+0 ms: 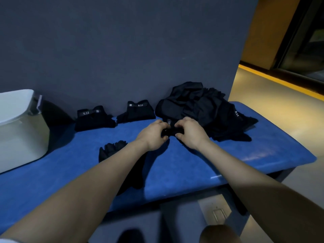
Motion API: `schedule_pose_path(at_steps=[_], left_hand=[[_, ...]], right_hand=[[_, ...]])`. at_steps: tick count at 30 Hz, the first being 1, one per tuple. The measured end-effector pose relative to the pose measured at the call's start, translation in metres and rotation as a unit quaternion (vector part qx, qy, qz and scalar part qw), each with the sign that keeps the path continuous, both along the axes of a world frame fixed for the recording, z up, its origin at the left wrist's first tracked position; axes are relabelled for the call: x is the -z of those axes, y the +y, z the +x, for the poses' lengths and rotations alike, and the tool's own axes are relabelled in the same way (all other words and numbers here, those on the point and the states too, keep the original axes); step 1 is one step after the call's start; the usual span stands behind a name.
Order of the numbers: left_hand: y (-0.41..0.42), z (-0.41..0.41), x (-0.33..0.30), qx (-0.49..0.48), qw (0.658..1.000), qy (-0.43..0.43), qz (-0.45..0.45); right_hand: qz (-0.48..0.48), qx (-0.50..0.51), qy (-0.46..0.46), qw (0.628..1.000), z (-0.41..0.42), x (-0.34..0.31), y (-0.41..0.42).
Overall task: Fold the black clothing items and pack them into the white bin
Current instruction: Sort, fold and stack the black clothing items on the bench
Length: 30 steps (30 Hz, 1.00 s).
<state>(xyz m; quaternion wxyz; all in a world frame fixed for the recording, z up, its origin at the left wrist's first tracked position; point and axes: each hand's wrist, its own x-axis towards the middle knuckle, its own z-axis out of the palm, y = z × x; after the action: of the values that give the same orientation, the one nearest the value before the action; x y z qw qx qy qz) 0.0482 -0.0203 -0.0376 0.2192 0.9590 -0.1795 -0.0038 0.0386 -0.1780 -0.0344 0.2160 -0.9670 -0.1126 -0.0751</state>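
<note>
White bin (21, 130): left part cut off by frame edge.
Black garment (112, 151): partly hidden beneath left forearm.
Gripped item (171, 132): mostly hidden by fingers (164, 127).

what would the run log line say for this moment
left hand and right hand: both gripping black garment | unfolded pile: behind hands | folded stacks: by wall | white bin: far left

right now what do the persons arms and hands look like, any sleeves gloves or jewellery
Both forearms are bare from wrist to the frame's lower edge. The left hand and right hand wear no gloves, and no rings, watch or bands show on either. Only a sliver of white cloth, perhaps a sleeve, appears at the lower left corner.
</note>
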Motion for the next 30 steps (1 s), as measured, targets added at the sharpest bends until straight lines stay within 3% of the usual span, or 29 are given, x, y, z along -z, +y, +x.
schedule_pose_path(at_steps=[9, 17, 21, 25, 30], left_hand=[[0.004, 0.007, 0.004, -0.013, 1.000, 0.020, -0.011], [0.010, -0.005, -0.017, -0.013, 0.997, -0.041, -0.064], [0.008, -0.021, -0.032, 0.001, 0.992, -0.070, -0.105], [0.008, -0.040, -0.047, 0.013, 0.977, -0.028, -0.212], [0.011, -0.053, -0.061, 0.011, 0.962, 0.012, -0.272]], right_hand=[[-0.046, 0.017, -0.015, 0.999, 0.003, 0.011, 0.004], [0.143, -0.006, -0.063, 0.988, -0.013, -0.022, -0.011], [0.186, -0.032, -0.062, 0.980, -0.027, -0.041, -0.015], [0.219, -0.046, -0.061, 0.973, -0.042, -0.054, -0.015], [0.275, -0.085, 0.008, 0.958, -0.057, -0.062, -0.018]])
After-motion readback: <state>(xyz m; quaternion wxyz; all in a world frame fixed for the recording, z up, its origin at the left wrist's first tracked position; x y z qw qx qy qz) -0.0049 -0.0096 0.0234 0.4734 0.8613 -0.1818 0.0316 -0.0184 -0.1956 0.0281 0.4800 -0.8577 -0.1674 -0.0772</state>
